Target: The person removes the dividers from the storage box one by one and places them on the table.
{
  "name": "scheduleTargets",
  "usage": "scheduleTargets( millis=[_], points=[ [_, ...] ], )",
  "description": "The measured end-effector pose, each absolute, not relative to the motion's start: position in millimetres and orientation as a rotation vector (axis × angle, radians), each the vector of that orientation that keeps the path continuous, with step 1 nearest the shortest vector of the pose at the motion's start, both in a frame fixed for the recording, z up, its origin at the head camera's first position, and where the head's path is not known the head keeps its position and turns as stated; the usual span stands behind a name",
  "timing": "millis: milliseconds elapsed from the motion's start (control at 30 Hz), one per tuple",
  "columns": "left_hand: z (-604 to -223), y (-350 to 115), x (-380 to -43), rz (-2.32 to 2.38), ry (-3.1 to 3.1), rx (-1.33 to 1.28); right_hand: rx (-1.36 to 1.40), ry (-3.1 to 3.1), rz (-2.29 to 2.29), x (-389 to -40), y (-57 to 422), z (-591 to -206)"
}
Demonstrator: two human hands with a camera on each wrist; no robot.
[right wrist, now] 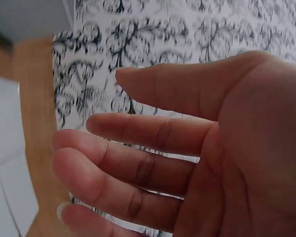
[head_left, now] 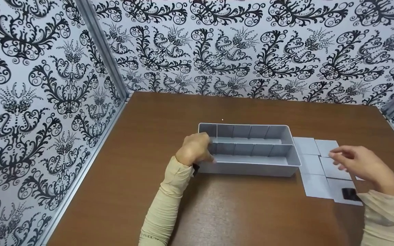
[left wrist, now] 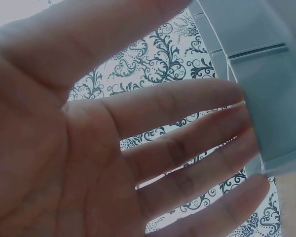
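A grey divided tray [head_left: 248, 169] sits on the table, with a lengthwise divider and crosswise lines marking its walls. At its left end is my left hand [head_left: 194, 148], with the thumb near the front side. In the left wrist view, the straight, spread fingers [left wrist: 182, 106] meet the tray's end wall [left wrist: 276, 108] at their tips. My right hand [head_left: 364, 165] hovers over several flat white rectangular pieces [head_left: 313, 164] right of the tray. Its fingers [right wrist: 143, 165] are loosely bent, and nothing shows between them and the thumb.
The white pieces lie edge to edge in rows beside the tray's right end. A brown wooden table [head_left: 238, 208] carries everything. Patterned black-and-white panels [head_left: 224, 51] rise behind it and at the left, with a metal corner post [head_left: 106, 48] between them.
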State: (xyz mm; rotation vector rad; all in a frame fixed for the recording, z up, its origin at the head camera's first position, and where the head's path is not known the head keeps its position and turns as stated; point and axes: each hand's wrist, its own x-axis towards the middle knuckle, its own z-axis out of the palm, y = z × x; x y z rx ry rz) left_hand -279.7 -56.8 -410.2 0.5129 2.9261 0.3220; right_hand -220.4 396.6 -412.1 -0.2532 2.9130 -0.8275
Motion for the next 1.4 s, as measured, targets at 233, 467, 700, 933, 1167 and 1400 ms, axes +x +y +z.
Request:
scheduleTargets(
  millis=[233, 467, 700, 933, 1167, 1400],
  points=[
    [-409.5, -56.5, -280.0, 0.33, 2.917, 0.525, -0.317, 2.931, -0.875, -224.4, 364.4, -403.8],
    [-410.2, -57.3, -279.8, 0.291, 2.913, 0.518, -0.398, 2.958, -0.92, -232.3, 333.3, -400.6],
    [-410.3, -57.8, -279.5, 0.314, 2.917, 0.498, -0.486, 2.941, -0.958, -241.7, 306.0, -399.6],
    [-409.2, -57.1, -278.7, 0.298, 2.917, 0.49, -0.502, 2.881, -1.042, -249.5, 282.0, -398.9],
    [-409.4, -56.1, -278.3, 0.279, 2.927, 0.523, -0.567, 2.861, -1.039, -257.6, 258.5, -400.0],
    [-410.8, -56.2, -278.0, 0.301, 2.956, 0.538, -0.644, 2.801, -1.081, -266.1, 234.6, -407.7]
  ],
)
